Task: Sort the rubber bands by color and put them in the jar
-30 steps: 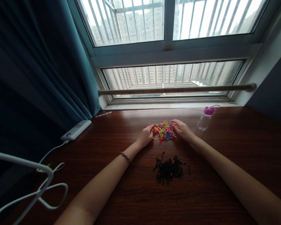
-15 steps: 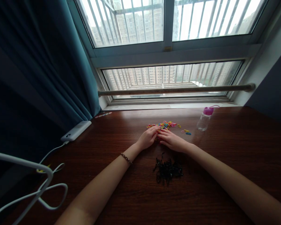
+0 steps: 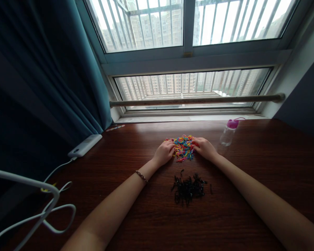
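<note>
The table is dark red-brown wood with thin lines in it. It is shiny at the far side, where light comes in, and darker near the person. The bright pile of little loops is on the table, in the middle, between the hands. It is pink, yellow, blue and red. The left hand touches its left side with bent fingers. The right hand touches its right side, with bent fingers too. I cannot tell if the fingers pinch any loops.

The black pile lies nearer the person, apart from the bright one. A bottle with a pink top stands to the right, near the far edge.

Behind the table is a big window. A long bar goes across its low part. Outside are rails and tall buildings. A blue curtain hangs on the left. By it lies a white box with a cord. A thick white tube bends in the near left corner. The wall on the right is in shade.
</note>
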Available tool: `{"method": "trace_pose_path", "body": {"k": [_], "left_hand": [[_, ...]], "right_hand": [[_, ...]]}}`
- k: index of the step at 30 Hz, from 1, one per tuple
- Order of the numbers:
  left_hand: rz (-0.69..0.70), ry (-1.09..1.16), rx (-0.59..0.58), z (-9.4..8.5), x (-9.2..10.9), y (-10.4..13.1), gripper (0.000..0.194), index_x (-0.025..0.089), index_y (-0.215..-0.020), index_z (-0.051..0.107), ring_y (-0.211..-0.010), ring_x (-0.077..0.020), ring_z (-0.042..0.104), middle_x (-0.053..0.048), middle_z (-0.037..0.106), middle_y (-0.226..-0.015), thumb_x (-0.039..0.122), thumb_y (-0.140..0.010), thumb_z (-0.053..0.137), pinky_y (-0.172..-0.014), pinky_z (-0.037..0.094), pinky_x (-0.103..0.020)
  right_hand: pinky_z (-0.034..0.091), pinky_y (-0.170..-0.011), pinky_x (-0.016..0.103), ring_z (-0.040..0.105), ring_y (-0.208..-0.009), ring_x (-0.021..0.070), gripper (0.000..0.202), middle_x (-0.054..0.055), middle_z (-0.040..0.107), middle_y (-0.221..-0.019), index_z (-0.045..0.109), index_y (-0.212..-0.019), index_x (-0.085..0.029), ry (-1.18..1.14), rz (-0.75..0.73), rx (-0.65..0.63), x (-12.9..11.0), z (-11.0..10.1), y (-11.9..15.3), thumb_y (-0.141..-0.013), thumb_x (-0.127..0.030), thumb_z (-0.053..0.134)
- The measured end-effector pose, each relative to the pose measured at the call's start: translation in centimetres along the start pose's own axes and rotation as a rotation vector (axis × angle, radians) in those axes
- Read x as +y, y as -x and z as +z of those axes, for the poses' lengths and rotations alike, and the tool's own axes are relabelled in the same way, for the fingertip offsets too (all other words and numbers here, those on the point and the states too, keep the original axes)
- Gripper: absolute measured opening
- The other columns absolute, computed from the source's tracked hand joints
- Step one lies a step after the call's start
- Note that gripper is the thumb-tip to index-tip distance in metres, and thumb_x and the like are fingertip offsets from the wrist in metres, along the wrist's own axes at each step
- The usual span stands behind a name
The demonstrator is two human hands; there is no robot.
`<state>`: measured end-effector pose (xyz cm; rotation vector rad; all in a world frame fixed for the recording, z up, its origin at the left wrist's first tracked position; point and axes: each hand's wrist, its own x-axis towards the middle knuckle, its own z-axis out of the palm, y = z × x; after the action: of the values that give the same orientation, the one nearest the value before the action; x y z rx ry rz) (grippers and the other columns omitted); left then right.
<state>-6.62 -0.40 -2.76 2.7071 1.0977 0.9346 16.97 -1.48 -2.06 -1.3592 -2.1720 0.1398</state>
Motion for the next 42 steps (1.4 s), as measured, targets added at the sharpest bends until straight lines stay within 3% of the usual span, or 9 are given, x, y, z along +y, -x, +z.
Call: {"method": "trace_pose_path", "body": {"k": [3,7,11,14,21,28,33,38,42], "left_hand": [[-0.023,0.022,0.021,-0.1,0.0,0.0,0.019,0.017,-0.085,0.061,-0.104,-0.0194,0.052,-0.007,0.061,-0.103,0.019,-0.083,0.042,-0.096,0.039,-0.037],[0.007,0.07,0.031,-0.3,0.3,0.0,0.023,0.016,-0.099,0.059,-0.109,-0.0195,0.049,-0.009,0.058,-0.111,0.02,-0.083,0.043,-0.098,0.038,-0.037],[0.191,0.141,-0.117,-0.9,1.2,0.0,0.03,0.021,-0.112,0.054,-0.114,-0.0186,0.046,-0.006,0.057,-0.116,0.024,-0.083,0.045,-0.101,0.034,-0.038],[0.241,0.142,-0.191,-1.2,1.6,0.0,0.028,0.024,-0.109,0.056,-0.112,-0.0179,0.048,-0.004,0.059,-0.114,0.028,-0.083,0.046,-0.102,0.031,-0.038],[0.165,0.083,-0.076,-0.5,0.7,0.0,0.021,0.02,-0.093,0.063,-0.102,-0.0175,0.054,-0.004,0.064,-0.102,0.022,-0.084,0.043,-0.097,0.036,-0.036],[0.101,0.039,0.009,-0.1,0.3,0.0,0.021,0.017,-0.088,0.063,-0.095,-0.0186,0.056,-0.007,0.065,-0.091,0.02,-0.084,0.043,-0.09,0.042,-0.035],[0.038,0.037,0.036,-0.1,0.2,0.2,0.02,0.018,-0.088,0.063,-0.094,-0.0176,0.057,-0.007,0.064,-0.095,0.021,-0.083,0.043,-0.086,0.045,-0.032],[-0.041,0.042,0.048,0.0,0.0,0.3,0.019,0.018,-0.088,0.062,-0.091,-0.0176,0.058,-0.007,0.064,-0.096,0.022,-0.083,0.044,-0.083,0.046,-0.03],[-0.077,0.085,0.076,0.0,0.0,0.2,0.02,0.018,-0.092,0.061,-0.087,-0.0171,0.06,-0.006,0.065,-0.093,0.022,-0.083,0.044,-0.08,0.048,-0.029]], "right_hand": [[0.041,-0.085,0.03,0.055,-0.095,0.0192,0.016,0.007,0.063,-0.098,0.064,-0.087,-0.019,0.028,0.066,0.046,0.3,0.1,0.0,-0.079,-0.021,0.05],[0.042,-0.083,0.027,0.057,-0.092,0.0176,0.018,0.006,0.064,-0.096,0.063,-0.089,-0.019,0.037,0.097,0.098,0.5,0.3,0.0,-0.08,-0.018,0.047],[0.043,-0.082,0.027,0.058,-0.09,0.0171,0.022,0.006,0.065,-0.095,0.064,-0.089,-0.019,0.024,0.124,0.139,0.8,0.5,-0.1,-0.08,-0.015,0.044],[0.044,-0.08,0.028,0.06,-0.087,0.0181,0.024,0.007,0.066,-0.093,0.065,-0.089,-0.019,-0.01,0.151,0.173,1.0,0.6,-0.1,-0.08,-0.016,0.042],[0.049,-0.067,0.027,0.063,-0.071,0.0161,0.024,0.003,0.069,-0.081,0.066,-0.088,-0.019,-0.33,0.169,0.261,1.1,0.5,-0.6,-0.078,-0.024,0.045],[0.049,-0.061,0.026,0.063,-0.065,0.016,0.02,0.004,0.069,-0.074,0.068,-0.081,-0.018,-0.399,0.248,0.275,1.0,0.1,-0.5,-0.071,-0.031,0.056],[0.046,-0.062,0.025,0.061,-0.066,0.016,0.024,0.005,0.068,-0.074,0.067,-0.079,-0.018,-0.192,0.342,0.29,1.5,0.0,-0.5,-0.075,-0.034,0.051],[0.041,-0.065,0.029,0.06,-0.076,0.0212,0.033,0.011,0.066,-0.081,0.068,-0.08,-0.017,0.156,0.461,0.189,1.9,0.0,0.0,-0.08,-0.04,0.044],[0.039,-0.062,0.027,0.06,-0.073,0.0201,0.037,0.011,0.067,-0.078,0.068,-0.076,-0.016,0.12,0.457,0.148,1.9,0.1,-0.1,-0.081,-0.042,0.041]]}}
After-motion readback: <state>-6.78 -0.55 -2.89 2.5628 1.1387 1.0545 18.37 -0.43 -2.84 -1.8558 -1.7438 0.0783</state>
